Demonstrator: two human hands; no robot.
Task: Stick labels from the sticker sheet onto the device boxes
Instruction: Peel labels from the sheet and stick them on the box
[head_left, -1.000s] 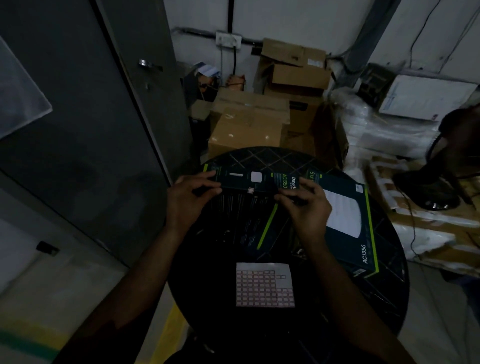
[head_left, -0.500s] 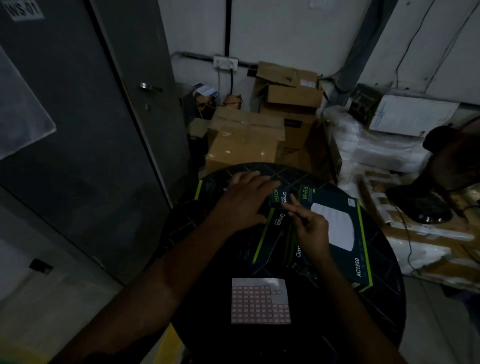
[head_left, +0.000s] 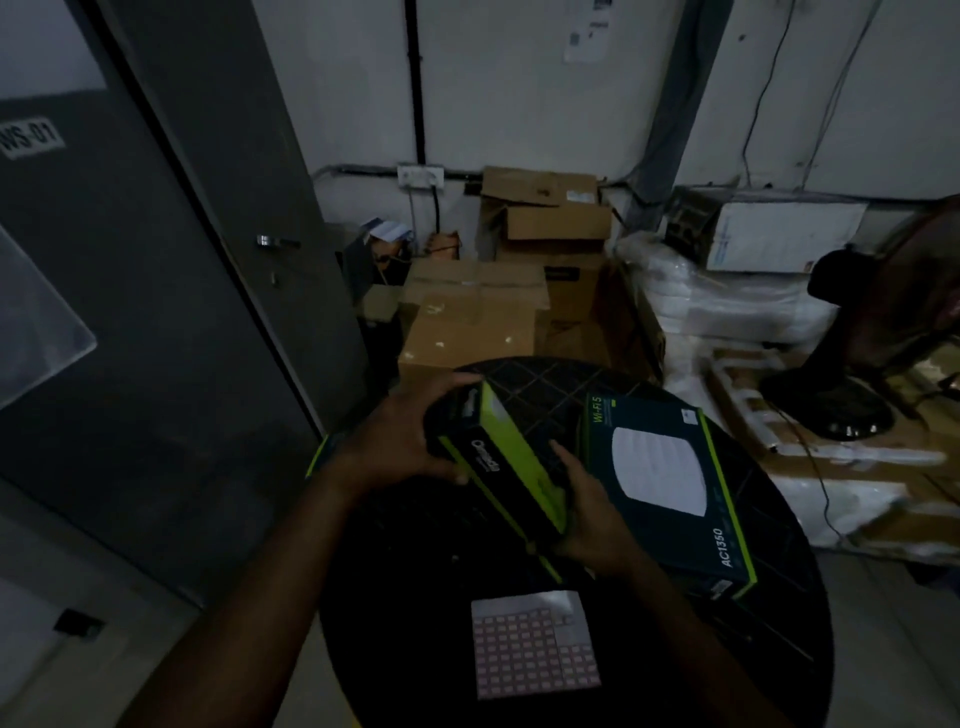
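A dark device box with a lime-green side (head_left: 511, 467) is tilted up on edge above the round black table (head_left: 769, 597). My left hand (head_left: 400, 441) grips its far left end, fingers curled over the top. My right hand (head_left: 589, 514) holds its near end from below. A second device box (head_left: 665, 483), printed with a white device and "AC1350", lies flat on the table to the right. The sticker sheet (head_left: 535, 644), pink squares on white, lies flat at the near edge of the table.
A grey door (head_left: 156, 312) stands on the left. Cardboard cartons (head_left: 472, 312) are stacked behind the table. White wrapped bundles (head_left: 727, 306) and a dark fan (head_left: 852, 374) sit to the right. Another green-edged box edge (head_left: 318, 454) peeks out under my left forearm.
The box that lay flat under my hands has been lifted and turned up on edge, its green side showing. My view has tilted upward.
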